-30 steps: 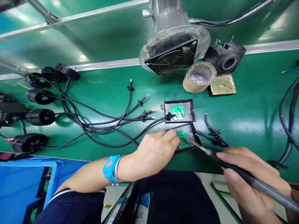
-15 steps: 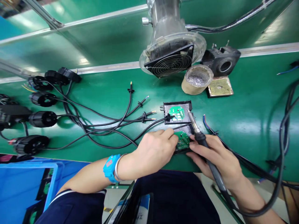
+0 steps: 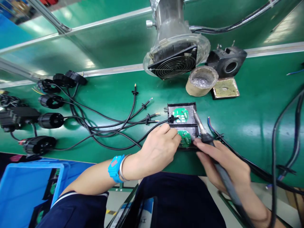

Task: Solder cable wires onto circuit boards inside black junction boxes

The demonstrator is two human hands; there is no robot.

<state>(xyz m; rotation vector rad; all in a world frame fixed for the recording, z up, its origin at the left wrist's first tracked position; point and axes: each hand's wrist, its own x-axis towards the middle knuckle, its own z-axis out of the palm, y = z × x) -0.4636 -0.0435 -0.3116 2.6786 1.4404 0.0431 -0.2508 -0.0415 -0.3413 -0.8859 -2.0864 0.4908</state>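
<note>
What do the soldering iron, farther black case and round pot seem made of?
Soldering iron: metal shaft, from its silvery shine; dark, dull handle, perhaps plastic. Farther black case: probably moulded plastic, satin finish, thin walls. Round pot: matte, tan, thick-walled; perhaps cardboard or ceramic.

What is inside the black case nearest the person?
A green circuit board lies in the black case. The left hand covers the left part of both, so whatever is there is hidden.

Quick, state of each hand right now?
Left hand: curled at the nearer black case; its grip is hidden, so cannot tell.
Right hand: closed around the soldering iron.
</note>
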